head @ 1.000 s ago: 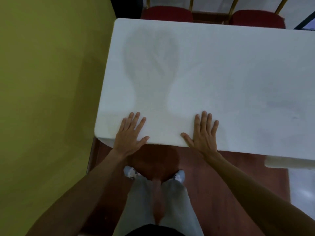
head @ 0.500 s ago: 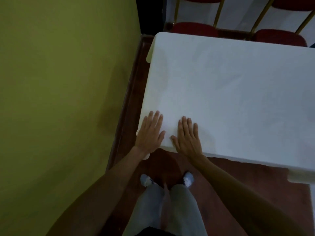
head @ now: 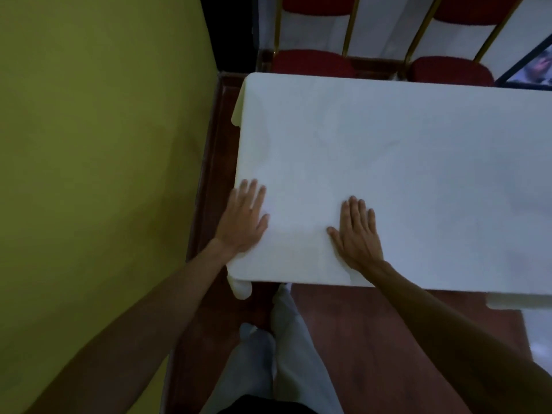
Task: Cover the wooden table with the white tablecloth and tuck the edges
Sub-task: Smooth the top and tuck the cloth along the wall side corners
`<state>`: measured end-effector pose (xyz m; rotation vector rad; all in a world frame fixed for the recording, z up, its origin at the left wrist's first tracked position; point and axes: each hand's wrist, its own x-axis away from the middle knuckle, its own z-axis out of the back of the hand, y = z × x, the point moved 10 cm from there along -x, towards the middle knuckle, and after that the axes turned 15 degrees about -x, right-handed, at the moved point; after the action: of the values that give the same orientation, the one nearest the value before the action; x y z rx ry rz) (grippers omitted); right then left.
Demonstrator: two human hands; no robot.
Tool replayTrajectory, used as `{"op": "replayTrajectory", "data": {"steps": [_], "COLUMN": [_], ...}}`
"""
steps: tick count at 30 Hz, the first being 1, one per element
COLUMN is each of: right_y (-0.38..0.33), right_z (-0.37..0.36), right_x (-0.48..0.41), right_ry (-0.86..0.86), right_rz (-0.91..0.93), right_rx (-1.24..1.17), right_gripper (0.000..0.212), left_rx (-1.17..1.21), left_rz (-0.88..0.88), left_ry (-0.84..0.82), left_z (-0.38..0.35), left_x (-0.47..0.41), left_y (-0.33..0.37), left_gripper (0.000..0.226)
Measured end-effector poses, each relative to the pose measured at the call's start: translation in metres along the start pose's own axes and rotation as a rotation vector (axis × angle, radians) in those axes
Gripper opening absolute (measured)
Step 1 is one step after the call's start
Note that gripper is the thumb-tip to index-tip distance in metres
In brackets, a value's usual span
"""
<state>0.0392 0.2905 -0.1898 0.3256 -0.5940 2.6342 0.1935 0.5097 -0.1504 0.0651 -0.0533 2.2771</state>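
The white tablecloth [head: 388, 162] lies over the whole table top, so the wooden table itself is hidden. A corner of cloth hangs down at the near left [head: 240, 289] and another at the far left. My left hand [head: 243, 219] lies flat with straight fingers on the cloth at the table's left edge, close to the near corner. My right hand [head: 357, 231] presses flat on the cloth near the front edge, a hand's width or two to the right of the left one.
A yellow-green wall [head: 98, 174] runs close along the table's left side, with a narrow strip of dark wooden floor [head: 212, 180] between. Two red chairs [head: 313, 65] with gold frames stand behind the far edge. My legs [head: 277, 348] are at the front edge.
My hands have spread apart: the left slid out to the table's left edge, the right moved to the right. The view has shifted so the table sits further right.
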Motion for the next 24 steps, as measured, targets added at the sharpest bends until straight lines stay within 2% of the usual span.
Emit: {"op": "replayTrajectory", "data": {"steps": [4, 7, 9, 12, 13, 14, 15, 17, 19, 21, 24], "right_y": [-0.029, -0.024, -0.013, 0.005, 0.006, 0.004, -0.002, -0.019, -0.036, -0.048, -0.068], "right_z": [0.006, 0.023, 0.035, 0.053, 0.058, 0.063, 0.066, 0.071, 0.079, 0.088, 0.096], "right_x": [-0.050, -0.089, -0.111, -0.142, -0.154, -0.168, -0.185, -0.220, -0.257, -0.295, -0.350], "right_ry": [0.042, 0.078, 0.088, 0.122, 0.125, 0.123, 0.117, 0.095, 0.084, 0.104, 0.109], "right_rz": [0.024, 0.049, 0.052, 0.045, 0.050, 0.062, 0.081, 0.121, 0.159, 0.188, 0.239], "right_rx": [-0.073, -0.095, -0.141, -0.157, -0.154, -0.146, -0.133, -0.111, -0.102, -0.092, -0.032], "right_gripper": [0.080, 0.077, 0.076, 0.076, 0.076, 0.075, 0.074, 0.073, 0.073, 0.072, 0.073], "left_rx": [0.080, 0.013, -0.028, 0.020, 0.027, 0.011, 0.000, 0.015, 0.038, 0.028, -0.020], "left_rz": [-0.177, -0.236, -0.111, 0.304, 0.370, 0.351, 0.259, 0.051, -0.065, -0.095, 0.006], "left_ry": [0.013, 0.018, -0.017, -0.105, -0.118, -0.101, -0.056, 0.038, 0.067, 0.043, 0.020], "left_z": [0.003, -0.012, -0.027, -0.034, -0.027, -0.017, -0.005, 0.016, 0.022, 0.009, -0.011], "left_x": [-0.069, -0.107, -0.127, -0.145, -0.152, -0.165, -0.183, -0.223, -0.261, -0.292, -0.327], "left_y": [0.089, 0.059, -0.016, -0.154, -0.177, -0.181, -0.170, -0.127, -0.090, -0.071, -0.094], "left_gripper": [0.067, 0.068, 0.070, 0.080, 0.081, 0.079, 0.077, 0.071, 0.067, 0.065, 0.066]}}
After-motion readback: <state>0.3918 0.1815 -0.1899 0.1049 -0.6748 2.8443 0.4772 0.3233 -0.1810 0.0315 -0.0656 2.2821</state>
